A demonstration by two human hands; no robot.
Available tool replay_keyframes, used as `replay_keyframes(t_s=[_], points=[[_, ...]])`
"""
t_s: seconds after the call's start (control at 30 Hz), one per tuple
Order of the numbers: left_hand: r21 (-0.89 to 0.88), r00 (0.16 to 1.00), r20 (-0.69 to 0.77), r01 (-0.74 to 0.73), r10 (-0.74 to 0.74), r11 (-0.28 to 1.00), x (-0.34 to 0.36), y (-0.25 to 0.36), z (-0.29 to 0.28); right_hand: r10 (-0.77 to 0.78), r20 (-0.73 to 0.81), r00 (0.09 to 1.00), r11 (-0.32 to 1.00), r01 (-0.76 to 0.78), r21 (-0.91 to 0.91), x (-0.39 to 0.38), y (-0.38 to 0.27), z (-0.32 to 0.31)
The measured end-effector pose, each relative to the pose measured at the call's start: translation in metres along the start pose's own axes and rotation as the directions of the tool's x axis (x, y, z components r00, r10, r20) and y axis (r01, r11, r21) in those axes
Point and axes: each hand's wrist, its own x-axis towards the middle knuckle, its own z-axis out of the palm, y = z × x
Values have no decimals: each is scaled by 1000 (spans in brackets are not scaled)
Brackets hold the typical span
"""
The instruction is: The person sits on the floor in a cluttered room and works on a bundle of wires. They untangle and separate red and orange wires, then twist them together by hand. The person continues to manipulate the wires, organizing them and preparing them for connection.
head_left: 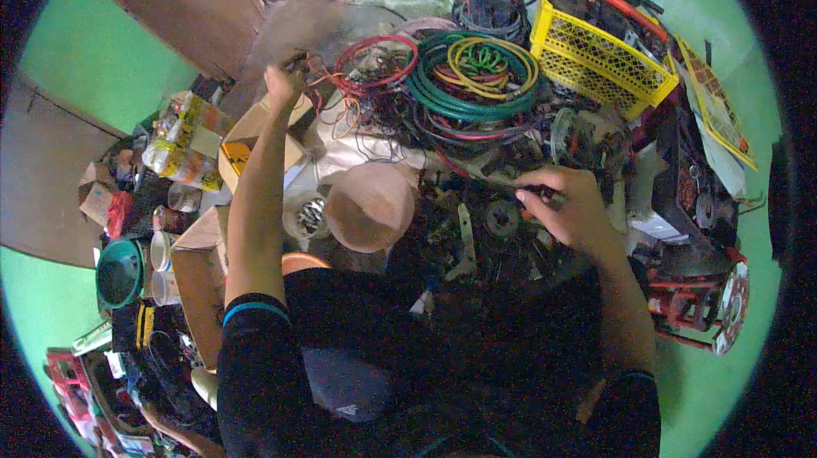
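Observation:
My left hand (283, 82) is stretched far forward and closed on a small bundle of thin orange and red wires (322, 83) beside a red wire coil (374, 62). My right hand (568, 203) rests low on the cluttered work surface, its fingers pinched on a thin dark tool or wire (485, 179) that lies across a heap of small metal parts. A round dark gear-like part (502, 220) sits just left of that hand. Green, yellow and red cable coils (472, 75) lie beyond both hands.
A yellow plastic crate (596, 54) stands at the back right. A round brown bowl (370, 207) and a tin of small parts (308, 218) sit between my arms. Cardboard boxes (255, 139), cups and a green bowl (119, 271) crowd the left; red machine parts (698, 305) the right.

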Motion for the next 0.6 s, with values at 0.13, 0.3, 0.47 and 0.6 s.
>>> replay_keyframes(t_s=[0.13,0.3,0.47,0.6], points=[[47,979,-99,-173,177,984,26,42,-37,-24,-14,1000,1000,24,-4,-8,-10,-9],[-287,967,-243,-142,71,947,61,84,-84,-77,-31,997,991,80,110,-11,-1,-4],[-379,922,-365,-275,131,883,83,189,-140,-14,24,1000,997,12,71,-12,7,3],[-326,872,-416,-409,259,852,101,230,-164,-26,55,998,994,20,106,-11,7,5]])
